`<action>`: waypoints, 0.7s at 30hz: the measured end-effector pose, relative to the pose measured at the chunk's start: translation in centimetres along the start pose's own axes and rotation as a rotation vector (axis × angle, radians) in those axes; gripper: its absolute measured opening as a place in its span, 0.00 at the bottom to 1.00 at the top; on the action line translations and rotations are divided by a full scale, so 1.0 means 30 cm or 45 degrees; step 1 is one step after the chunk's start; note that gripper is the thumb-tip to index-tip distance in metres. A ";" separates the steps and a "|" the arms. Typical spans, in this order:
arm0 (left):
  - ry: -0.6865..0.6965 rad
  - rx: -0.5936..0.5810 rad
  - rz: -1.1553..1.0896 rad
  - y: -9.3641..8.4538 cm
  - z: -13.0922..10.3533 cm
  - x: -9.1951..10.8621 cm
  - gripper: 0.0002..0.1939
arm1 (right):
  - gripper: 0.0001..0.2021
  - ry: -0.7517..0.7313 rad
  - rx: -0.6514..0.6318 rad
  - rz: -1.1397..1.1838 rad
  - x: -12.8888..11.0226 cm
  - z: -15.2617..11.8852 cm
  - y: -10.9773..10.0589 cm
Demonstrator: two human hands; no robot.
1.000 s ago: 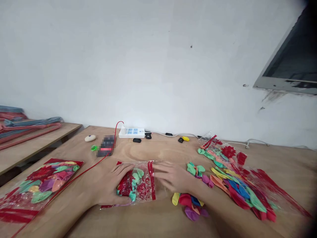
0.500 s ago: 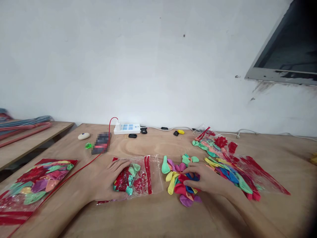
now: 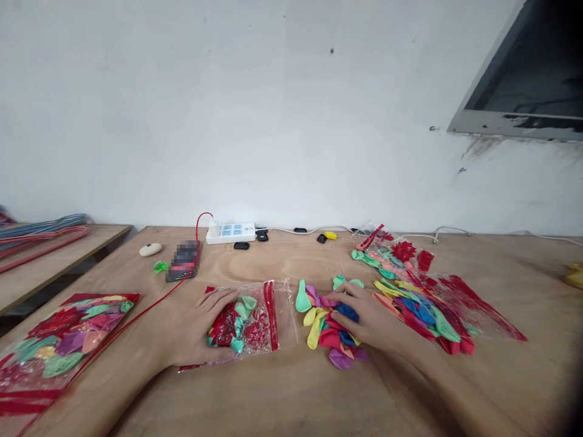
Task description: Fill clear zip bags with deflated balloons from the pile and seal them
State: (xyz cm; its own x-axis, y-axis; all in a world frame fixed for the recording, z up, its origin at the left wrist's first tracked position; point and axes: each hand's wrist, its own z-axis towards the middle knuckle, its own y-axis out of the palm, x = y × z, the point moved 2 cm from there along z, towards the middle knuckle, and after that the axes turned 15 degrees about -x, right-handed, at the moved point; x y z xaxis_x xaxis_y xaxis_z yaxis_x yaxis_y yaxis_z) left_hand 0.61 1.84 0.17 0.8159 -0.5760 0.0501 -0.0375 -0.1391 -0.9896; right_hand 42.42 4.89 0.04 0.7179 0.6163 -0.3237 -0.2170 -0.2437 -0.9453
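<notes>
All apparently light, soft and clingy, best scooped by the bunch: balloons heaped on the worktop beneath a right hand with curved fingers, grip impossible to tell, beside a flimsy, likely slippery bag under a spread left hand.

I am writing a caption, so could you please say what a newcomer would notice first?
The bright heap of loose balloons on the table probably comes first, at the right hand. To its left, the left hand rests on a clear bag of balloons. A dark framed panel stands out at upper right against the pale wall.
</notes>
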 end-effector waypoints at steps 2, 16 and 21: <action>0.009 0.001 0.004 -0.004 0.002 0.004 0.54 | 0.16 0.002 0.008 -0.020 0.016 0.007 0.015; 0.010 -0.035 -0.108 0.006 0.007 0.001 0.54 | 0.11 -0.118 -0.273 0.422 -0.063 -0.033 -0.032; 0.006 -0.052 -0.065 0.012 0.009 0.000 0.54 | 0.14 -0.050 -0.268 0.208 -0.084 -0.013 -0.014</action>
State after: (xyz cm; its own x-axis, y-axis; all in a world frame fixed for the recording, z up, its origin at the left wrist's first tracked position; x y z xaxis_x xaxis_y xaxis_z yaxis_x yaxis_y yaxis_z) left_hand 0.74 2.01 -0.22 0.8148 -0.5709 0.1011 -0.0196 -0.2013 -0.9793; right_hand 40.97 3.15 1.28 0.6572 0.5837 -0.4768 -0.1825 -0.4906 -0.8521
